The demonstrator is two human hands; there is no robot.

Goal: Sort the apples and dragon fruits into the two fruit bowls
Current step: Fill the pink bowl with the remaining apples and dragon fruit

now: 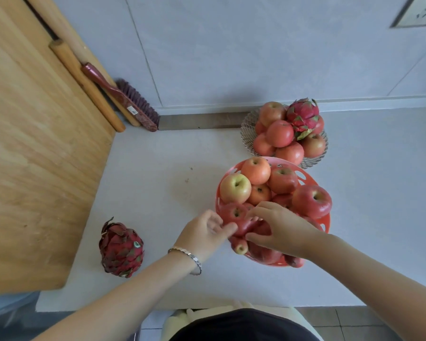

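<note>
A pale table [172, 168] carries a red bowl [324, 223] heaped with apples [235, 188] — both hands are at its near edge. The left hand [204, 232] and right hand [280, 230] together grip a dragon fruit [249, 226] in the bowl, fingers curled round it. Another dragon fruit [121, 248] lies well left of them — a wire bowl [246, 129] of fruit sits behind.

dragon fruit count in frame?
2 clearly: one dragon fruit on the counter, another dragon fruit atop the apples in the wire bowl. Others may be hidden under the hands in the red bowl.

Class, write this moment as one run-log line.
both hands on fruit in red bowl | one dragon fruit on apples, wire bowl | another on counter
</note>
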